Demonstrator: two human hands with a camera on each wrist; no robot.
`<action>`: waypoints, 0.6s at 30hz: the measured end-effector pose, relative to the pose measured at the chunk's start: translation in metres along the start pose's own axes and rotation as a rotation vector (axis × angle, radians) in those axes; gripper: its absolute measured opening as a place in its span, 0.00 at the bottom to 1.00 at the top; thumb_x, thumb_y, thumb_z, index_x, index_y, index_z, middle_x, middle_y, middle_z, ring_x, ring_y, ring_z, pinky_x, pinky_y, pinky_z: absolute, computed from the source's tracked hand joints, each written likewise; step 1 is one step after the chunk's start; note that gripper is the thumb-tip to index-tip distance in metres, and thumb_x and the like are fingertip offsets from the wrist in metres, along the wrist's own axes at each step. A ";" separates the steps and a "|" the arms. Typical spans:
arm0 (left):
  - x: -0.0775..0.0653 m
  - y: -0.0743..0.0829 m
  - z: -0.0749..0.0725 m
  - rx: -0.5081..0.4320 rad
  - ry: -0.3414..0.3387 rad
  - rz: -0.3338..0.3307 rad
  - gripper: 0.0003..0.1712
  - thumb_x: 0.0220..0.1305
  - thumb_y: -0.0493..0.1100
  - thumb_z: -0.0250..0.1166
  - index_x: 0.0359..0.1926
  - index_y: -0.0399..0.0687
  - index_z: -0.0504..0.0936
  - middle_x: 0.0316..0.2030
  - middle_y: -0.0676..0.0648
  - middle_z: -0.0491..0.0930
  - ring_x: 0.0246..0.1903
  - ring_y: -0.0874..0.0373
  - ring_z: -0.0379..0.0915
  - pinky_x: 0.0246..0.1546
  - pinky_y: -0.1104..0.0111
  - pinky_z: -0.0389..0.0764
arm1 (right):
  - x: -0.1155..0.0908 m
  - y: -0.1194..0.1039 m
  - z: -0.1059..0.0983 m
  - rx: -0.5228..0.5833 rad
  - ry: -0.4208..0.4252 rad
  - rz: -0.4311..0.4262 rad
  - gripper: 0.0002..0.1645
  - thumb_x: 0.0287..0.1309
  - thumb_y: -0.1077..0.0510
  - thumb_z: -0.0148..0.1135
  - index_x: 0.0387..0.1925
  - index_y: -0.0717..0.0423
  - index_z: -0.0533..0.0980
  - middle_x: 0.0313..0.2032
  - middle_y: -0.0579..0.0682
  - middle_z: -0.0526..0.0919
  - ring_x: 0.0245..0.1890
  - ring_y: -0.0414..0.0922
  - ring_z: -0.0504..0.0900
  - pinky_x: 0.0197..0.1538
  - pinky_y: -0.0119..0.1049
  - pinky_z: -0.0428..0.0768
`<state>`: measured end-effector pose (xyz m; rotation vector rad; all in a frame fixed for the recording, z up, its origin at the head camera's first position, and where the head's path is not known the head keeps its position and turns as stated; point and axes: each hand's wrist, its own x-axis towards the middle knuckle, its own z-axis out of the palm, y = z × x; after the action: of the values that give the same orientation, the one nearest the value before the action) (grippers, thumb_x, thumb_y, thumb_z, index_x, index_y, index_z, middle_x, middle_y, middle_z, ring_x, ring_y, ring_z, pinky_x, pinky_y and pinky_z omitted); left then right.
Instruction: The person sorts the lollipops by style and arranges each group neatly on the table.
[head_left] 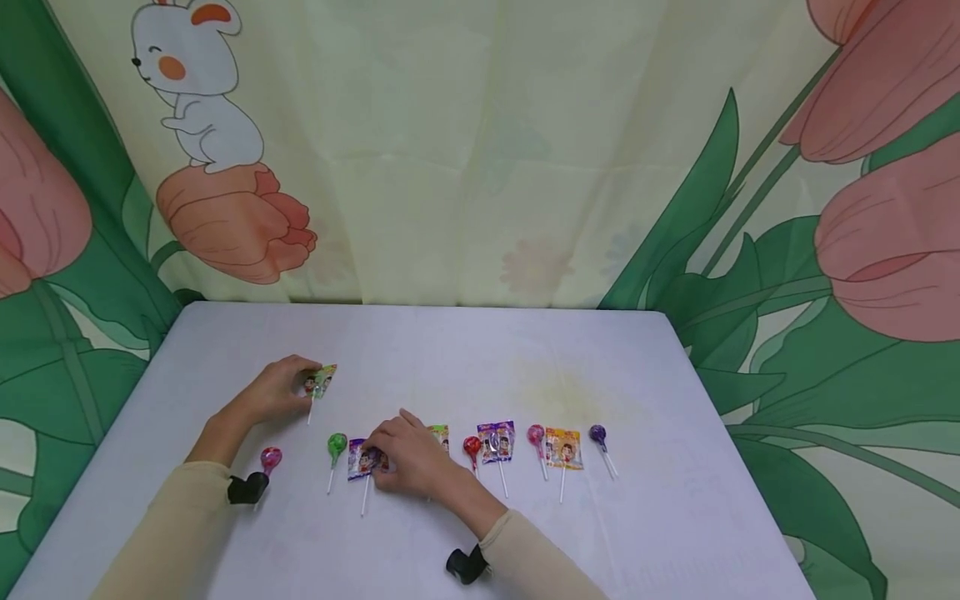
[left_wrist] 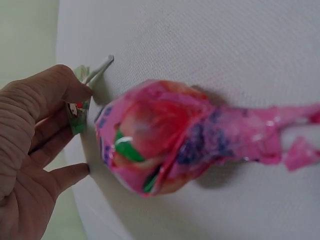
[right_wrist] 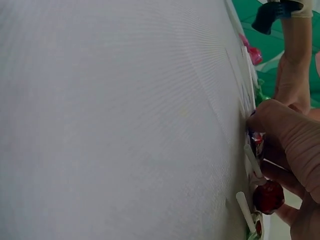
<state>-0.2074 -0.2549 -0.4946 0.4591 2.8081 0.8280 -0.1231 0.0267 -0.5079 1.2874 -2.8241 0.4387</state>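
Observation:
My left hand (head_left: 281, 392) is at the far left of the row, pinching a lollipop in a flat green wrapper (head_left: 321, 380), its white stick pointing down toward the table. In the left wrist view, thumb and fingers meet at that green wrapper (left_wrist: 79, 120). My right hand (head_left: 416, 454) grips the right edge of a lollipop in a flat purple wrapper (head_left: 359, 460), which lies on the table. Its fingers cover part of that wrapper. A dark red ball lollipop (right_wrist: 268, 196) shows close under the right fingers. Behind the right hand a green-and-yellow wrapper (head_left: 440, 435) is partly hidden.
On the white table (head_left: 637, 533) lie a pink ball lollipop (head_left: 271, 459) by the left wrist and a green one (head_left: 337, 446). Rightward are a red one (head_left: 472, 447), a purple packet (head_left: 496, 442), a pink one (head_left: 536, 435), an orange packet (head_left: 563, 448) and a dark purple one (head_left: 597, 434).

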 end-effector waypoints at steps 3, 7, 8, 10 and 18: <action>0.001 -0.001 0.000 0.000 0.000 -0.013 0.36 0.51 0.30 0.75 0.61 0.24 0.74 0.57 0.27 0.76 0.60 0.30 0.69 0.64 0.38 0.69 | 0.003 0.001 0.000 0.009 -0.010 0.008 0.22 0.59 0.49 0.71 0.55 0.46 0.82 0.52 0.41 0.84 0.59 0.38 0.77 0.78 0.45 0.60; 0.001 0.000 0.001 -0.003 -0.002 -0.023 0.36 0.51 0.30 0.75 0.61 0.24 0.74 0.58 0.27 0.76 0.61 0.30 0.69 0.65 0.38 0.69 | 0.006 0.001 0.000 0.027 -0.004 0.005 0.21 0.55 0.51 0.72 0.52 0.47 0.83 0.49 0.40 0.84 0.54 0.37 0.78 0.71 0.35 0.68; 0.000 0.000 0.001 -0.005 -0.001 -0.022 0.36 0.51 0.30 0.75 0.61 0.24 0.74 0.58 0.27 0.76 0.61 0.30 0.69 0.64 0.38 0.69 | 0.006 0.001 0.000 0.033 -0.001 0.002 0.21 0.54 0.51 0.72 0.52 0.47 0.83 0.49 0.41 0.84 0.52 0.37 0.78 0.68 0.32 0.71; -0.001 0.000 0.000 -0.004 0.000 -0.019 0.36 0.51 0.30 0.75 0.61 0.24 0.74 0.57 0.26 0.76 0.60 0.29 0.69 0.64 0.37 0.70 | 0.007 0.001 0.001 0.053 -0.004 0.001 0.22 0.52 0.52 0.73 0.51 0.48 0.83 0.48 0.41 0.84 0.48 0.36 0.76 0.59 0.27 0.73; -0.002 0.000 0.002 -0.002 0.011 -0.015 0.35 0.51 0.29 0.75 0.61 0.24 0.74 0.57 0.27 0.76 0.59 0.30 0.71 0.63 0.39 0.71 | 0.009 0.001 0.001 0.183 -0.042 0.032 0.23 0.49 0.57 0.74 0.50 0.51 0.82 0.48 0.43 0.83 0.48 0.35 0.74 0.54 0.21 0.73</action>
<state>-0.2047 -0.2544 -0.4956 0.4333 2.8172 0.8326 -0.1298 0.0208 -0.5082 1.2957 -2.9010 0.6946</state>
